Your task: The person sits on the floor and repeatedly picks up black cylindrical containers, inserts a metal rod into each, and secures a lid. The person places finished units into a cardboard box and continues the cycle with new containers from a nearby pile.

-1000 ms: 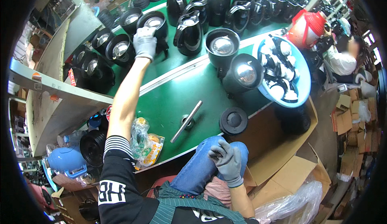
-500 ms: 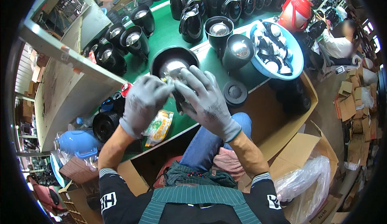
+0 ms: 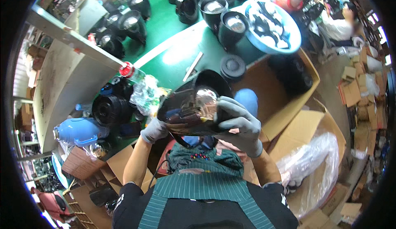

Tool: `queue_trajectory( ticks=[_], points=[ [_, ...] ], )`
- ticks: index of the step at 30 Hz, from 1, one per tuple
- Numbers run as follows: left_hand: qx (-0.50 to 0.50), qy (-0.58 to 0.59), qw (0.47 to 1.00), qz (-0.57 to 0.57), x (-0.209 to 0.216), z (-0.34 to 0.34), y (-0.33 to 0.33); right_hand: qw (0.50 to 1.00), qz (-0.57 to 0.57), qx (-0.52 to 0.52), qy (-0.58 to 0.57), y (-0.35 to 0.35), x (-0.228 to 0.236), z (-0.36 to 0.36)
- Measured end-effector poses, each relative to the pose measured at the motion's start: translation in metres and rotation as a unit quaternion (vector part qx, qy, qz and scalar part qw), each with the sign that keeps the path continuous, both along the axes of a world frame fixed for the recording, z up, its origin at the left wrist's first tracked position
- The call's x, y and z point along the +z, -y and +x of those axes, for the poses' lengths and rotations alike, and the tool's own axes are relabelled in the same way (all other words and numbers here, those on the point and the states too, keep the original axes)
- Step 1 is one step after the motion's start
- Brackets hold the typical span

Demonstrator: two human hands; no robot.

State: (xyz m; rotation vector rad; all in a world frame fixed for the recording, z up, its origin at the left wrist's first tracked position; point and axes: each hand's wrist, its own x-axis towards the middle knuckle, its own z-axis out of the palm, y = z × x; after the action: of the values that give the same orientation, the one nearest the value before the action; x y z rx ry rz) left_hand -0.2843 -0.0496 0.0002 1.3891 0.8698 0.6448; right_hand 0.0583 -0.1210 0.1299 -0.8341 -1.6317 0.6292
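Note:
A glossy black jug body [image 3: 181, 109] is lifted over my lap, tilted on its side, with its wide mouth facing up and to the right. My right hand [image 3: 241, 126], in a grey glove, grips the jug by its right side near the rim. Against its lower left side, my left hand [image 3: 154, 131], also gloved, holds the jug with the fingertips partly hidden behind it. Beyond the jug a thin pale strip [image 3: 193, 66] lies on the green table [image 3: 177, 56]. A round black lid [image 3: 233, 67] rests right of the strip.
Crumpled clear plastic [image 3: 145, 95] and a red-capped bottle [image 3: 131, 71] lie left of the jug. Black jugs [image 3: 133, 25] stand farther back. A light-blue basin [image 3: 295, 31] holds black-and-white parts. Open cardboard boxes [image 3: 288, 134] flank my right arm; a person [image 3: 336, 25] sits far right.
Both hands have come down toward my lap, bringing the jug off the table and tilting it. The clear plastic and pale strip now show. The whole view has shifted.

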Motion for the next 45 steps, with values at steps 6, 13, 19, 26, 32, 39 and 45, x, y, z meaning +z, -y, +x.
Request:
queue_trajectory(
  ticks=[6,13,19,26,32,39,45],
  points=[
    [-0.091,0.061,0.994,0.013,-0.019,0.002,-0.004,0.998,0.000,0.060,0.019,0.005,-0.017,-0.002],
    [-0.037,0.152,0.982,-0.105,-0.051,0.003,-0.005,0.984,-0.065,0.163,-0.026,-0.025,-0.017,-0.005],
    [-0.015,0.173,0.976,-0.127,-0.062,0.020,-0.015,0.834,-0.271,-0.319,0.359,-0.145,-0.134,0.055],
    [-0.026,0.170,0.975,-0.139,-0.060,0.030,-0.020,0.826,-0.227,-0.346,0.383,-0.165,-0.149,0.058],
    [-0.035,0.178,0.972,-0.151,-0.059,0.030,-0.022,0.988,-0.143,0.051,0.028,-0.052,-0.036,0.022],
    [-0.054,0.179,0.969,-0.160,-0.053,0.018,-0.014,0.992,-0.082,0.000,0.093,0.001,-0.052,0.014],
    [-0.049,0.168,0.972,-0.154,-0.042,0.014,-0.007,0.996,-0.065,-0.026,0.054,0.024,-0.058,0.016]
  ],
)
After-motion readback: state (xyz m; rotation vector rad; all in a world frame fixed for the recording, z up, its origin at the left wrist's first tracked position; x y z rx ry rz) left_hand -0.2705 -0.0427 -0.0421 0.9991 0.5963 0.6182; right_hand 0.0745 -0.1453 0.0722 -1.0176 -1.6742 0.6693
